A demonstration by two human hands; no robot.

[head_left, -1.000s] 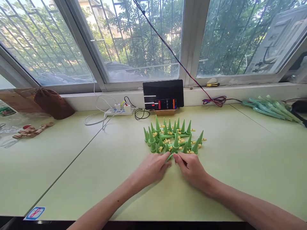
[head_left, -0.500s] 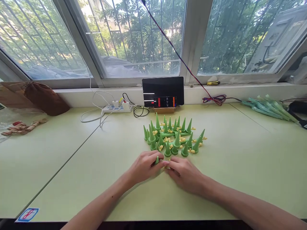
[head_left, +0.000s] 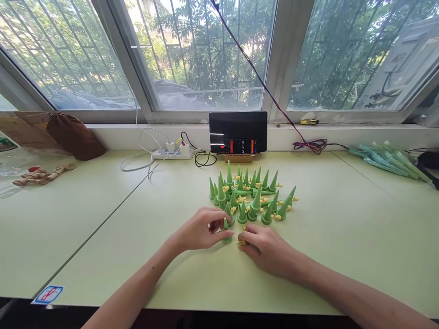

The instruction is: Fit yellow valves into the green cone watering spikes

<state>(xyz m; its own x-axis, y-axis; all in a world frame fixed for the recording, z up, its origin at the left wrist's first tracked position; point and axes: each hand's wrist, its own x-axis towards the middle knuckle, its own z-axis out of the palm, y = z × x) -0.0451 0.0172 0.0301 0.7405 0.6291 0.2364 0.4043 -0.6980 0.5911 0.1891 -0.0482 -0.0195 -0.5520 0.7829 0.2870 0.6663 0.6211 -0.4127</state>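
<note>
My left hand (head_left: pixel 206 228) curls round a small green cone (head_left: pixel 225 225) standing upright on the table, thumb and fingers close about it. Part of that cone is covered by the thumb. To the right, my right hand (head_left: pixel 262 246) pinches a small yellow piece (head_left: pixel 241 243) low over the tabletop; its shape is mostly hidden by the fingers. Just beyond both hands is a cluster of green cones (head_left: pixel 242 213), most upright on round bases and some lying down. Small yellow pieces (head_left: pixel 276 217) with side stubs lie among them.
Behind the cones, a phone (head_left: pixel 242 146) leans against a dark tablet (head_left: pixel 236 123). At the back are a power strip (head_left: pixel 173 153) and a coiled cable (head_left: pixel 315 145). Bagged green strips (head_left: pixel 391 160) lie right, a brown pouch (head_left: pixel 75 137) and wooden pieces (head_left: pixel 44 174) left.
My hands have moved apart, the left one shifting left and opening wider round the green cone. The yellow piece now shows more in my right fingers. The camera view has shifted slightly.
</note>
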